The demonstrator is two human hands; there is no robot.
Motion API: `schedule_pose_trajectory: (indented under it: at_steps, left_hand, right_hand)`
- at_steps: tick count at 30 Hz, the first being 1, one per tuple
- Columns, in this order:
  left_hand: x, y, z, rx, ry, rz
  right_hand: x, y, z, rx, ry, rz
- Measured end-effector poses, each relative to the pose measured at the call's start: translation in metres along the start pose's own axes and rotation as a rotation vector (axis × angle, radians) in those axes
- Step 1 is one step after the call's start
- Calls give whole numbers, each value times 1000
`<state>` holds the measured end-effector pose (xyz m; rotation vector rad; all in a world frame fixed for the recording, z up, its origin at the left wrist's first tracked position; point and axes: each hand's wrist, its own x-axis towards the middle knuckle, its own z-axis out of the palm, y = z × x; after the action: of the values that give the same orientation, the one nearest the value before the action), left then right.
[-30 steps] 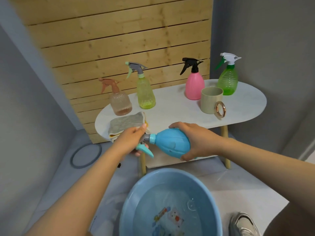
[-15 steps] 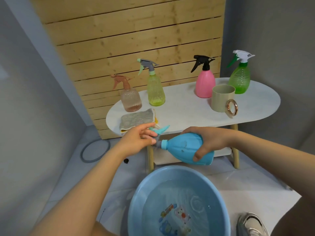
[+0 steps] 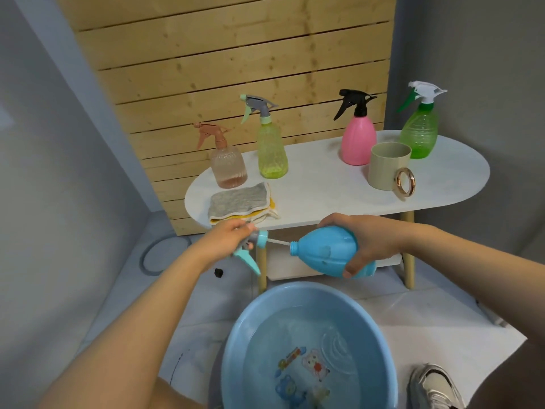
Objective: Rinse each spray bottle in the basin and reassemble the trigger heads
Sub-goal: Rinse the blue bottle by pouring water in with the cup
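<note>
Gripping the trigger head [image 3: 250, 246], the left hand [image 3: 227, 237] sits at nine o'clock of the blue bottle [image 3: 327, 252] — right hand [image 3: 365, 240] clamped round it, dip tube [image 3: 278, 242] bridging them above the basin [image 3: 236, 343].

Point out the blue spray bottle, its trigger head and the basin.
blue spray bottle [image 3: 324, 250]: head view, on its bulging body.
trigger head [image 3: 262, 238]: head view, on the screw collar.
basin [image 3: 236, 335]: head view, on the left rim.

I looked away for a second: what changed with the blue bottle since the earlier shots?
The left hand pulled the trigger head off the blue bottle, leftward; its tube still reaches the neck. The right hand keeps holding the bottle above the basin. The table bottles stayed put.
</note>
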<state>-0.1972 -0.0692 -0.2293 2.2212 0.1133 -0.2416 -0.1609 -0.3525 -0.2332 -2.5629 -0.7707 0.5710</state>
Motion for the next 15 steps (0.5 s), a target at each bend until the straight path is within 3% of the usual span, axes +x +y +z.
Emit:
schedule_pose_trajectory:
  at_steps: [3,9,15]
  left_hand:
    - [5,-11,-13,-168,97,-92]
    - [12,-21,-26,-139,204,-221]
    - [18,-19,-21,-242,312,-194]
  right_hand:
    - [-3,6,-3,85,-40,66]
    - [-7,19,-13,291,-97,230]
    - [-13,16,-13,502,-88,248]
